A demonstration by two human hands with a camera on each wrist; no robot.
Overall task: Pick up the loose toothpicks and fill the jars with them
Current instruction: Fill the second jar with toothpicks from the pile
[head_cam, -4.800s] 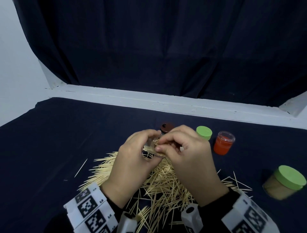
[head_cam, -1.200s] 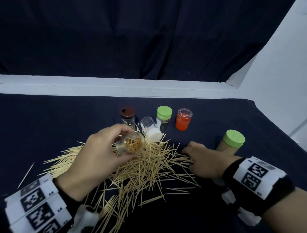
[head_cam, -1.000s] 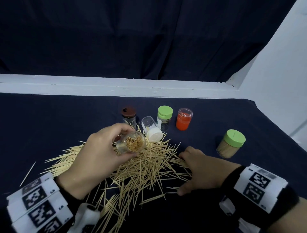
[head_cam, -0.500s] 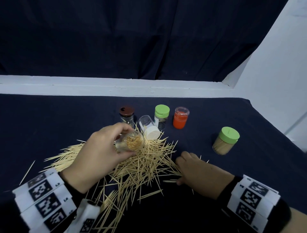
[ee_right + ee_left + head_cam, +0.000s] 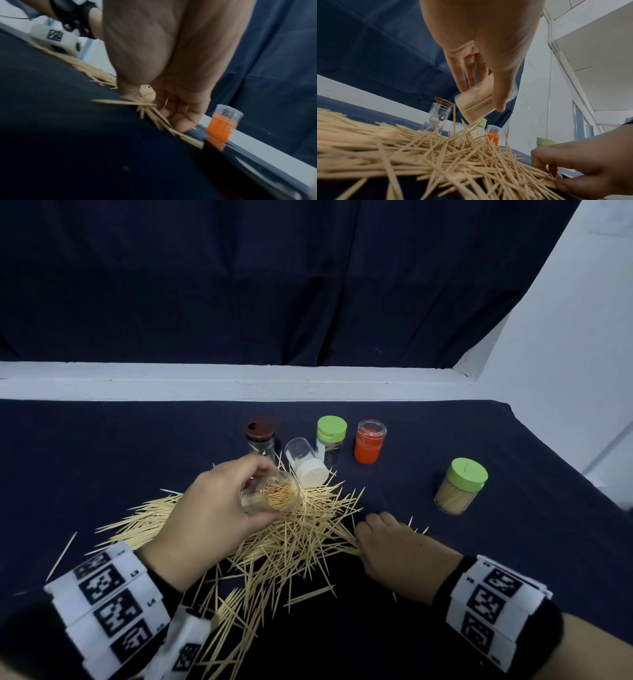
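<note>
Six jars counted in all. One clear open jar [image 5: 274, 496], packed with toothpick tips and tilted mouth-up toward the head camera, gripped in the left hand [image 5: 209, 518] above the pile of loose toothpicks [image 5: 274, 542], fingers and thumb wrapped round its wall. One clear jar with a white lid [image 5: 306, 465] lying on its side at the far edge of the pile. Four upright on the dark cloth [image 5: 102, 457]: a brown-lidded jar [image 5: 259, 438], a small green-lidded jar [image 5: 330, 440], an orange jar [image 5: 369, 446] under a clear cap, and, well apart to the right, a larger green-lidded jar [image 5: 460, 486] full of toothpicks. Round dark logo and a grey label on the brown-lidded jar; lettering too small to read. Right hand [image 5: 394, 549] low at the right edge of the pile, fingers curled onto several toothpicks, probably pinching them, though the wrist view is blurred. One stray toothpick [image 5: 61, 556] far left. Two white marker bands, one per wrist.
</note>
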